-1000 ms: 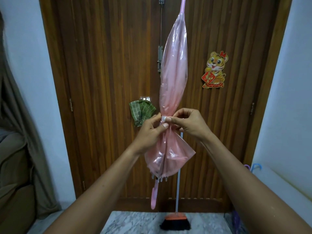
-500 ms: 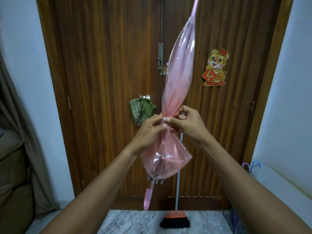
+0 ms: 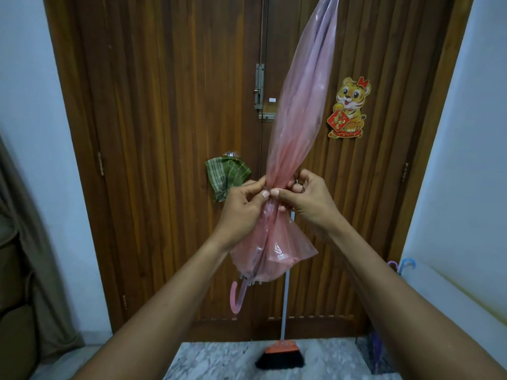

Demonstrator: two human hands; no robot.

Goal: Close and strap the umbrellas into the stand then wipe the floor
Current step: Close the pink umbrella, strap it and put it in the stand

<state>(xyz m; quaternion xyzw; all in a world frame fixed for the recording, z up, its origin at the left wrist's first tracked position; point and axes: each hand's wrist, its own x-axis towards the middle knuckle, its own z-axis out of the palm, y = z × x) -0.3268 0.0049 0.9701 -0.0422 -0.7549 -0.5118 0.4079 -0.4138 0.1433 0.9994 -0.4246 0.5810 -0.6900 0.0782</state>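
Pink translucent umbrella [image 3: 297,127] held tilted before the wooden door [image 3: 170,133], left hand [image 3: 244,209] and right hand [image 3: 307,200] pinching its gathered waist, broom [image 3: 280,355] below

Just the one view for me here: wide-angle head cam, standing close to the door [image 3: 164,133], facing it square on and tipped a bit down, so a strip of floor [image 3: 219,360] shows along the bottom edge.
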